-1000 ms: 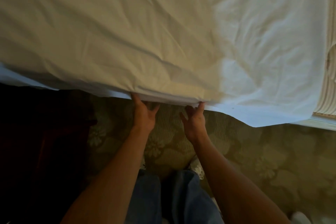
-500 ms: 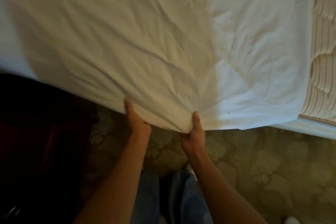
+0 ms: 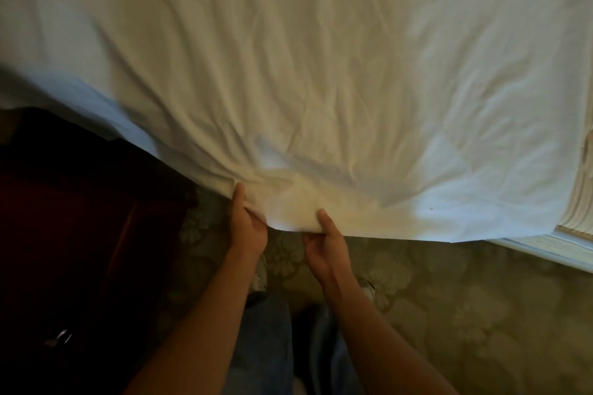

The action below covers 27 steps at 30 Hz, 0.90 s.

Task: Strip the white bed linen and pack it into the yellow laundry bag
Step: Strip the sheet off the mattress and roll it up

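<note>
- Curling under the near hem of the white sheet (image 3: 288, 80), most fingers of both hands are hidden by the cloth; only the thumbs and the backs of the hands show.
- Left hand (image 3: 247, 228): its thumb lies on top of the sheet's edge and the fingers wrap beneath, pinching a gathered fold. How far the hidden fingers close cannot be told exactly.
- Right hand (image 3: 324, 244): its thumb presses down on the hem just right of the left hand, with a knuckle or two peeking below the cloth, so it grips the same edge.
- Between the two hands the hem bunches into soft creases, and wrinkles fan out from there toward the far side.
- The sheet spreads over the bed and fills the far part of the view; its far and left limits are cut off by the frame.
- At the far right a strip of quilted mattress (image 3: 577, 215) lies bare beside the sheet's edge.
- Near left stands a dark wooden cabinet (image 3: 80, 234), very dim, with a small metal ring handle barely visible.
- Patterned carpet (image 3: 465, 314) covers the floor near right; blue trouser legs (image 3: 269, 330) show between the forearms.
</note>
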Motion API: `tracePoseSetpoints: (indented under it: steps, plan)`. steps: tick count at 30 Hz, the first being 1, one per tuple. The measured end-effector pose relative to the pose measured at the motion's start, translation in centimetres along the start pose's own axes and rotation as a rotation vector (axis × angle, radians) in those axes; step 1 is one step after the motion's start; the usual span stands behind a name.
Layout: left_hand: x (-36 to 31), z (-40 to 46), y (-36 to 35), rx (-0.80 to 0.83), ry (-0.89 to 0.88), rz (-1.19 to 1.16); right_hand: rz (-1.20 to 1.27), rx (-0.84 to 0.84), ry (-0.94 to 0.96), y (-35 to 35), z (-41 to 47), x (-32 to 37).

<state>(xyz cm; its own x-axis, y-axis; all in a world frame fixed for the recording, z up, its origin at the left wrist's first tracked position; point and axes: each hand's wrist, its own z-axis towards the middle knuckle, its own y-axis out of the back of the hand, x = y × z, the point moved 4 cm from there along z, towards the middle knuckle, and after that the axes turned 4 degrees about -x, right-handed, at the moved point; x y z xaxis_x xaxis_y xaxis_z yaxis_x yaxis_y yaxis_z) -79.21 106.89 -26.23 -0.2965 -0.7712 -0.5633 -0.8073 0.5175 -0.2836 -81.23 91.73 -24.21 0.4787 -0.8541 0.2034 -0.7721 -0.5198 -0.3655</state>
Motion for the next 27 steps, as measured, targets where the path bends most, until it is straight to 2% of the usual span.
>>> tracePoseSetpoints:
  steps: [4,6,9,11,13,15,18,23,27]
  plan:
    - [-5.7,1.4,0.2,0.048,-0.010,-0.033,-0.070,-0.033,-0.043,-0.4,-0.5,-2.0]
    - [-7.9,2.0,0.7,-0.047,-0.007,-0.014,-0.057,-0.054,-0.046,-0.1,-0.7,-2.2]
    - [-8.7,2.2,2.6,-0.238,-0.048,0.044,-0.033,0.018,-0.061,-1.9,-1.5,-3.6]
    - [-8.0,1.2,3.7,-0.293,-0.066,0.019,-0.036,0.075,-0.074,-4.3,-2.1,-5.4]
    - [-7.5,0.3,4.1,-0.250,-0.045,-0.006,-0.063,0.113,-0.075,-6.8,-2.3,-7.3]
    - [-7.9,0.2,4.0,-0.130,0.013,-0.056,-0.095,0.114,-0.072,-8.6,-2.2,-9.0]
    - [-11.4,1.6,4.1,0.021,0.041,-0.137,-0.114,0.072,-0.084,-9.2,-1.9,-10.8]
    - [-21.3,5.5,5.2,0.025,-0.102,-0.230,-0.105,-0.046,-0.055,-8.8,-1.9,-10.9]
    - [-25.3,6.6,6.7,-0.034,-0.113,-0.256,-0.011,0.071,-0.111,-12.1,-2.4,-13.4]
